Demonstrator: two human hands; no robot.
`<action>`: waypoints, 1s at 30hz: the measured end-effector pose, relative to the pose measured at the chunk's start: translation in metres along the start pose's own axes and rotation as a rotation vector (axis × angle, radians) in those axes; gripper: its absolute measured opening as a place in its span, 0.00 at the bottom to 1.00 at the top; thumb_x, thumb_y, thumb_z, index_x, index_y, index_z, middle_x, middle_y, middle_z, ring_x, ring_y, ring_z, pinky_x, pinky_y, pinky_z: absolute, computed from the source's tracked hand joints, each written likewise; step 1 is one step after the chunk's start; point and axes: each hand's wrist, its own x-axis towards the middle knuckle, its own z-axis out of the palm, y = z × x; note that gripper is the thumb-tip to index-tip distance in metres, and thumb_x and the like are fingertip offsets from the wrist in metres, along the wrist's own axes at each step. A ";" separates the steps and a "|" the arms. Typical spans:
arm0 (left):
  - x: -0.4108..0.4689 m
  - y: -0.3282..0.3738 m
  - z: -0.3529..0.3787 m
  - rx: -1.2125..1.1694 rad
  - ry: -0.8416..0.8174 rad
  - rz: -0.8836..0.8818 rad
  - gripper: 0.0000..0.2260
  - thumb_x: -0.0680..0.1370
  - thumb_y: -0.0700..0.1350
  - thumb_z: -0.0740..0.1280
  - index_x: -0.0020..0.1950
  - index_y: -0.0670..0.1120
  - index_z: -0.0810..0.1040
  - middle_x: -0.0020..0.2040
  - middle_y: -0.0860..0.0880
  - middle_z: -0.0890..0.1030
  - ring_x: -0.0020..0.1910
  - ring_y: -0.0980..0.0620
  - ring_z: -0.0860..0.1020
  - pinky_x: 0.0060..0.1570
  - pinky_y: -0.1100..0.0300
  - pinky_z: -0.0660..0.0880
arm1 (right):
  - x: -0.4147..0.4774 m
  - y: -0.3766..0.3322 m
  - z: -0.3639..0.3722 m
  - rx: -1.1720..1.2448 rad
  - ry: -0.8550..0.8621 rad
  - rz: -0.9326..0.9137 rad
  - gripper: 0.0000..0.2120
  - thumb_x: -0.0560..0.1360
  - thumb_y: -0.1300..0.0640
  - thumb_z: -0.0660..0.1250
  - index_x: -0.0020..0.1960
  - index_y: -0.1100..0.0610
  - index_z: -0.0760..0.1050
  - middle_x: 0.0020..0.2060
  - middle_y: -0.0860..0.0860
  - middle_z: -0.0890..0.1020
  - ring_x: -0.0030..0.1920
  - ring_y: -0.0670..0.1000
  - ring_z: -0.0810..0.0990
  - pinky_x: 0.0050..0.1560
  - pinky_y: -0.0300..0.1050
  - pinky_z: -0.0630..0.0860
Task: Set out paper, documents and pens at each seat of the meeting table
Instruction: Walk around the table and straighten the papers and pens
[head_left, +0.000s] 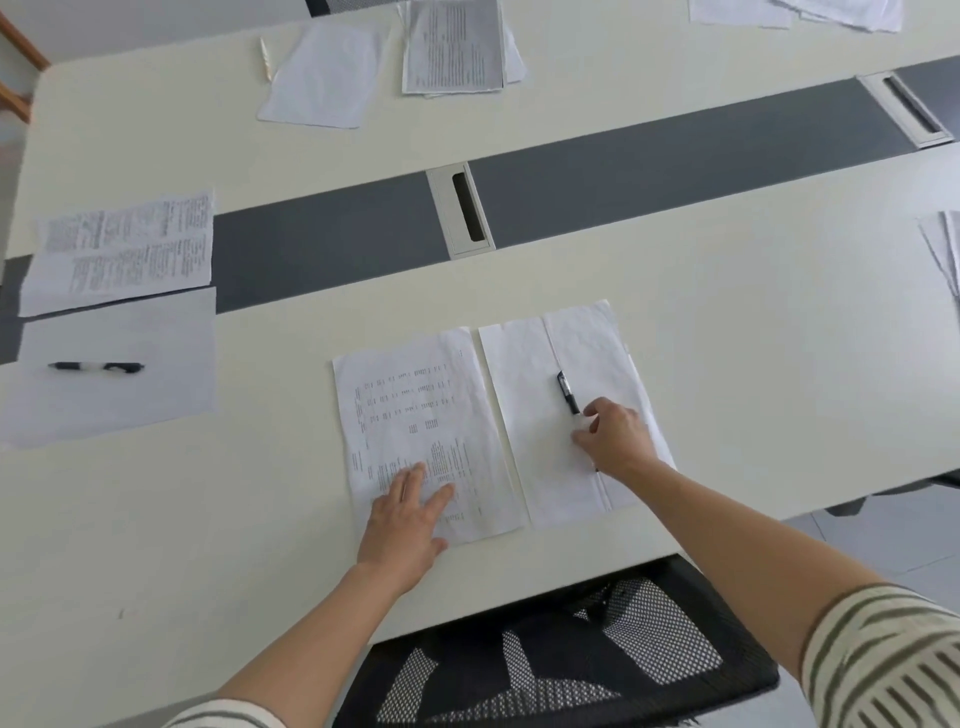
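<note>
I judged the risk lay with my right hand (615, 439). Its fingers were curled round the slim black plastic pen (566, 392), and a careless tug could skew the blank white paper sheet (540, 457) under it, just beside the printed white document page (421, 405). My left hand (402, 519) lay flat on that document's near corner, fingers straight and gripping nothing, forearm outstretched.

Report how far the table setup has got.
Done: the end seat on the left has a document, blank paper and black pen; the far papers look set too. In hand: the left hand presses the near printed sheet while the right hand holds a pen on the blank sheet. Left: the right-edge papers show no pen.
</note>
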 end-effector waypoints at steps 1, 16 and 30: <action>0.000 0.000 -0.002 0.004 -0.005 0.005 0.31 0.79 0.54 0.62 0.78 0.55 0.51 0.79 0.43 0.45 0.78 0.42 0.45 0.75 0.47 0.53 | -0.004 0.000 -0.004 -0.020 0.005 -0.001 0.18 0.73 0.53 0.68 0.63 0.55 0.74 0.53 0.52 0.81 0.53 0.55 0.79 0.51 0.48 0.77; -0.071 0.052 -0.070 -0.724 0.138 0.176 0.08 0.77 0.48 0.67 0.55 0.52 0.80 0.46 0.56 0.82 0.47 0.61 0.80 0.54 0.58 0.77 | -0.225 0.070 -0.049 0.533 0.359 0.046 0.06 0.74 0.56 0.72 0.45 0.45 0.80 0.37 0.44 0.85 0.40 0.40 0.81 0.43 0.38 0.75; -0.198 0.264 -0.007 -0.944 -0.233 0.351 0.07 0.76 0.37 0.69 0.47 0.48 0.83 0.40 0.42 0.85 0.38 0.50 0.82 0.42 0.56 0.76 | -0.428 0.245 -0.033 0.847 0.553 0.214 0.04 0.73 0.59 0.73 0.44 0.50 0.82 0.35 0.48 0.85 0.36 0.46 0.84 0.37 0.38 0.78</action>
